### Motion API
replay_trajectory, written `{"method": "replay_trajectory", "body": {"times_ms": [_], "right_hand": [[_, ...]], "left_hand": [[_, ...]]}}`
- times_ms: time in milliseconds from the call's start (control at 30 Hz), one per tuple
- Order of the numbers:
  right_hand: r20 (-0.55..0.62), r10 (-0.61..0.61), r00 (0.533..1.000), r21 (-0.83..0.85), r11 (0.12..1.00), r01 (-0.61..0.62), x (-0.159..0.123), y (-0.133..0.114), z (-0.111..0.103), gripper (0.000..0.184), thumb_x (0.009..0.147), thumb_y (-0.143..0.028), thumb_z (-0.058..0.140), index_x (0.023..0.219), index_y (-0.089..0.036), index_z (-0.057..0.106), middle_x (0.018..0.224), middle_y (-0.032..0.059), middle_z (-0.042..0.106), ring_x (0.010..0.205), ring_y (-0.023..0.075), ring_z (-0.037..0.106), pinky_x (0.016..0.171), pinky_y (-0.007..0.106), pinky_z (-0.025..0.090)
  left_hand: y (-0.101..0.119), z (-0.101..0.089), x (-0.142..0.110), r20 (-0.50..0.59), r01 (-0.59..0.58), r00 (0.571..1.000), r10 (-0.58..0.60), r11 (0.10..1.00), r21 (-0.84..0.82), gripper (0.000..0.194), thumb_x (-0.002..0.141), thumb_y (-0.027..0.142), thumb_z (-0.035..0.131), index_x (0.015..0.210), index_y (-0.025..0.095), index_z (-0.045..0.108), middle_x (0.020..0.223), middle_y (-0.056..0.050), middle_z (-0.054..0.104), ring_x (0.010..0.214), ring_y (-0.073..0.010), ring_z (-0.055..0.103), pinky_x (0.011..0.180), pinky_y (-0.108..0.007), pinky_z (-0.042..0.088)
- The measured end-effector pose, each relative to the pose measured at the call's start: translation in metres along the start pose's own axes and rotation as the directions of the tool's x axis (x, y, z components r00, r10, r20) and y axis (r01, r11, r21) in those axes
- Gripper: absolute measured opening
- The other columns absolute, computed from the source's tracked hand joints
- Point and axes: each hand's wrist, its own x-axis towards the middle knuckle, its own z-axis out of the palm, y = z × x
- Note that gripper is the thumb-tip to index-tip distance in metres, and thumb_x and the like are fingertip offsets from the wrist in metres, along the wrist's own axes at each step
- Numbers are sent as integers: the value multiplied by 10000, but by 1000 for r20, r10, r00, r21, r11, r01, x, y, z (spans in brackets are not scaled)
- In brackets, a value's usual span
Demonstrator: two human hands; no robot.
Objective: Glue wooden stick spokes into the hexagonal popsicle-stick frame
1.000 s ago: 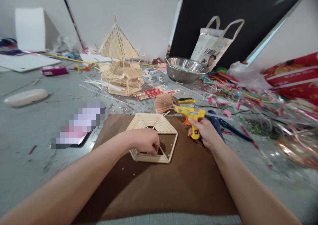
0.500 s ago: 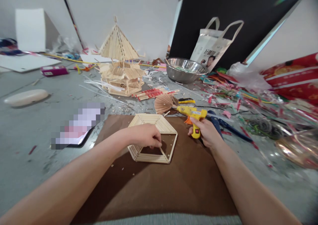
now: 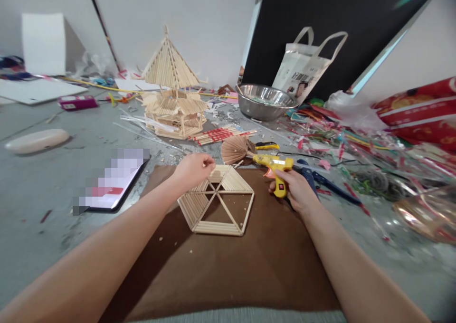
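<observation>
Centrally, a hexagonal frame [image 3: 215, 192] of pale sticks lies flat on a brown sheet [image 3: 231, 275], its spokes meeting at one hub. Sticks fill the lower-left and upper-right panels closely toward the rim; the near panel has only a few along its outer edge, and the lower-right one shows bare sheet within its border. Left hand [image 3: 195, 168] over the far-left part of the frame, fingers curled, thumb and forefinger brought together; cannot tell whether anything is pinched there, or whether the hand touches the sticks. Right hand [image 3: 295, 187] wrapped round the handle of a yellow glue gun [image 3: 274, 163], to the right of the frame, nozzle pointing left, orange trigger near the fingers. Just past the nozzle, a brown pleated fan [image 3: 233, 149]; beside that, a yellow cutter [image 3: 267, 146]. Blue pliers [image 3: 335, 189] lie right of the gun. Beyond the sheet, red-marked sticks [image 3: 223, 135], then a tiered stick pavilion [image 3: 171, 66], upright, with clear strips [image 3: 153, 123] at its foot. Phone [image 3: 121, 180] on the floor to the left, screen blurred. Metal bowl [image 3: 265, 109] farther back, near a white bag [image 3: 301, 66].
</observation>
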Motion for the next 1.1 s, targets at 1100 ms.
{"method": "replay_trajectory", "body": {"times_ms": [1100], "right_hand": [[-56,-358,932,-841,519,149,35,-6,22,381,651,-537,463,610,-175,574,549,39,589,619,192,562,530,257,357]], "left_hand": [[-47,-11,29,-233,252,952,-199,941,227,322,735,299,397,1013,203,527,1045,-63,561,907,-204,533,765,-294,411]]}}
